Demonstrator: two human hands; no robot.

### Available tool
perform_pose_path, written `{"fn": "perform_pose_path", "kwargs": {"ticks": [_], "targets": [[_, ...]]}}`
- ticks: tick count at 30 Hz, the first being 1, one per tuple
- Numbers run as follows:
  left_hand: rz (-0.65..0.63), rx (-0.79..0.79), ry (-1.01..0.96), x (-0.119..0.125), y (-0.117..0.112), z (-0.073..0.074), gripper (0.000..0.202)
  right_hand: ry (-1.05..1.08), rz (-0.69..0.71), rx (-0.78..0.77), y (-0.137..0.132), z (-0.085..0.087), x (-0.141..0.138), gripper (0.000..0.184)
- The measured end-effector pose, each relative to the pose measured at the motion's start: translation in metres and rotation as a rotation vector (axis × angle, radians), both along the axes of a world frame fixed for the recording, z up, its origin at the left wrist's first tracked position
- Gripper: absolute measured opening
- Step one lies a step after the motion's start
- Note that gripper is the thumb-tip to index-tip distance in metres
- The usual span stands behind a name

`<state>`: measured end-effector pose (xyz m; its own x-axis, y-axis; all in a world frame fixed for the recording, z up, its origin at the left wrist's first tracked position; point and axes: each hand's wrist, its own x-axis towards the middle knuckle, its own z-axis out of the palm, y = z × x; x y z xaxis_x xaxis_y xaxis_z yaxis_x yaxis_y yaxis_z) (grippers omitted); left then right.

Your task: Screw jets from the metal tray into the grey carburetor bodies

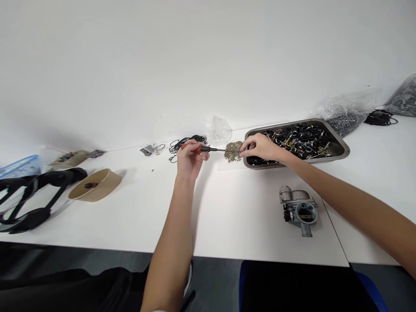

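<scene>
My left hand (189,161) is closed around the red and black handle of a screwdriver (204,148). Its thin shaft points right, over a pile of small brass-coloured screws or similar parts (232,152) on a clear sheet. At the shaft's tip, my right hand (258,147) has its fingers pinched together; whatever they hold is too small to make out. Beneath and behind that hand stands a metal tray (339,149) full of black and metallic small parts. A grey metal carburetor (299,209) lies on the white table below my right forearm.
Black rings or cords (186,144) and a clear plastic bag (219,130) lie along the wall. A bag of dark parts (346,121) sits beyond the tray. At left are a tan bowl-like container (108,184), a black strapped frame (35,214) and a blue basket (24,167).
</scene>
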<state>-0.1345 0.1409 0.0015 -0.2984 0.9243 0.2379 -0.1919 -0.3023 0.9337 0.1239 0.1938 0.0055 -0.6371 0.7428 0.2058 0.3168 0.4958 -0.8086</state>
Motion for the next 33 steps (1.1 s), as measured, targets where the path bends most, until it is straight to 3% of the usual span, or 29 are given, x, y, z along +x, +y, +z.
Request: {"fn": "perform_pose_path", "kwargs": {"ticks": [4,9,13,16,18,21,28,33], "targets": [[0.036,0.036,0.046,0.005,-0.002,0.002,0.019,-0.063,-0.011,0.062,0.002,0.001,0.0,0.01],[-0.05,0.11,0.12,0.018,-0.007,0.01,0.026,-0.116,0.003,0.026,0.005,0.003,0.003,0.006],[-0.076,0.151,0.115,0.025,-0.009,0.011,0.03,-0.131,-0.005,-0.045,0.01,0.009,0.011,0.011],[-0.061,0.133,0.079,0.024,-0.006,0.008,0.029,-0.191,0.037,-0.05,0.016,0.015,0.022,0.026],[-0.049,0.105,0.043,0.022,-0.004,0.006,0.027,-0.264,0.01,-0.02,0.021,0.016,0.03,0.029],[-0.022,0.064,-0.03,0.016,-0.002,0.004,0.024,-0.427,-0.067,0.052,0.025,0.012,0.036,0.015],[0.012,0.032,-0.106,0.007,0.001,0.001,0.018,-0.766,-0.184,0.367,0.009,0.0,0.027,0.013],[0.007,0.034,-0.114,0.007,0.001,0.001,0.017,-0.837,-0.163,0.275,0.003,0.011,0.023,0.013]]}}
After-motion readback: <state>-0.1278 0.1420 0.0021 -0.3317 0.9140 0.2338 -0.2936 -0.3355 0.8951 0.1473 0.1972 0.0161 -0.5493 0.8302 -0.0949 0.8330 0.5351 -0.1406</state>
